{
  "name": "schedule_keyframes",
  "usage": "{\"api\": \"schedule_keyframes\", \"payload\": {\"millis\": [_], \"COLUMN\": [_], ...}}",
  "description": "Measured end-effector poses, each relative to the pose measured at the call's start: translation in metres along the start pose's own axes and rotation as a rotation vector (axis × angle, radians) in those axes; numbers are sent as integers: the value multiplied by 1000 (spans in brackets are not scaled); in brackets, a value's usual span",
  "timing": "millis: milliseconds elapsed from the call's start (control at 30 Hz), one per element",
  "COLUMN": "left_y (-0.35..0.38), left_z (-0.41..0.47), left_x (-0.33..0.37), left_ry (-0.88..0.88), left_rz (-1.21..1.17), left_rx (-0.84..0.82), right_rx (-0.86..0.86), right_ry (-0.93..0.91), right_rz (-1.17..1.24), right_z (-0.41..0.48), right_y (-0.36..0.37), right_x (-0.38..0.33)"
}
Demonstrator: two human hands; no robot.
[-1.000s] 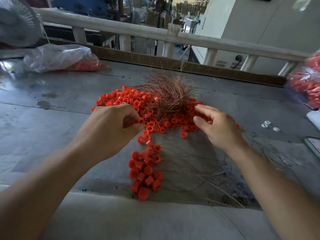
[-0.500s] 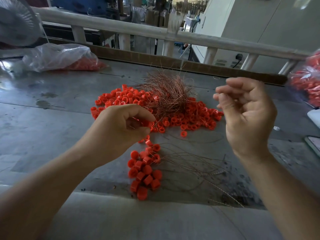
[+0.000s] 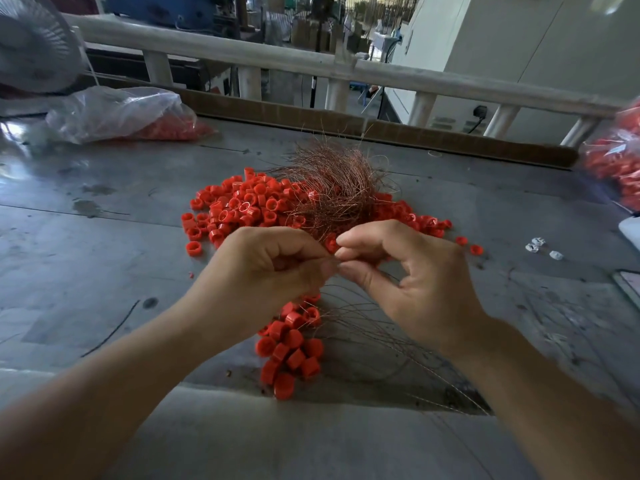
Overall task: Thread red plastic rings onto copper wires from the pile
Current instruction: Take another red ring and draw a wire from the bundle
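A pile of loose red plastic rings (image 3: 242,206) lies on the grey table (image 3: 104,265), with a tangle of copper wires (image 3: 337,188) on top of it. My left hand (image 3: 263,268) and my right hand (image 3: 412,271) meet fingertip to fingertip just in front of the pile. The left fingers are curled and pinch something small that I cannot make out. The right thumb and forefinger pinch a thin copper wire at the same spot. One red ring (image 3: 330,243) shows just above the fingertips. A cluster of threaded red rings (image 3: 291,344) lies under the hands, its wires (image 3: 388,344) trailing right.
A clear plastic bag of red rings (image 3: 121,114) lies at the back left beside a fan (image 3: 31,46). Another bag of red rings (image 3: 616,161) is at the right edge. Small white pieces (image 3: 540,245) lie to the right. A railing (image 3: 311,64) runs behind the table.
My right hand came down from its raised position at the right and met the left hand in front of the pile. The left hand stayed about where it was.
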State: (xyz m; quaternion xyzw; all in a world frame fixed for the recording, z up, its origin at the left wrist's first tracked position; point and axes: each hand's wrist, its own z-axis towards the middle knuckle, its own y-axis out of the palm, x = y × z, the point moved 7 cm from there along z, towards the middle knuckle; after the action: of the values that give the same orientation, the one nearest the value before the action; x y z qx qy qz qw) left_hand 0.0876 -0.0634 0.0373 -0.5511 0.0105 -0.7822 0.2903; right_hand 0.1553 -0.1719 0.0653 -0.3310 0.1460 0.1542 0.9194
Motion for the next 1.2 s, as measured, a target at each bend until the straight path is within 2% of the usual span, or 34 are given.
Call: {"api": "schedule_keyframes", "payload": {"millis": [167, 333, 467, 833, 1200], "left_y": [-4, -8, -9, -8, -3], "left_z": [1, -1, 0, -1, -2], "left_x": [-2, -1, -2, 4, 5], "left_ry": [-15, 10, 1, 4, -47], "left_rz": [-37, -33, -91, -49, -334], "left_rx": [40, 68, 92, 72, -2], "right_rx": [17, 102, 65, -19, -24], "right_ry": [41, 137, 179, 150, 102], "right_rz": [-156, -69, 15, -39, -160], "right_z": [3, 6, 5, 3, 5], "right_y": [-8, -24, -17, -8, -10], "right_x": [6, 7, 3, -2, -6]}}
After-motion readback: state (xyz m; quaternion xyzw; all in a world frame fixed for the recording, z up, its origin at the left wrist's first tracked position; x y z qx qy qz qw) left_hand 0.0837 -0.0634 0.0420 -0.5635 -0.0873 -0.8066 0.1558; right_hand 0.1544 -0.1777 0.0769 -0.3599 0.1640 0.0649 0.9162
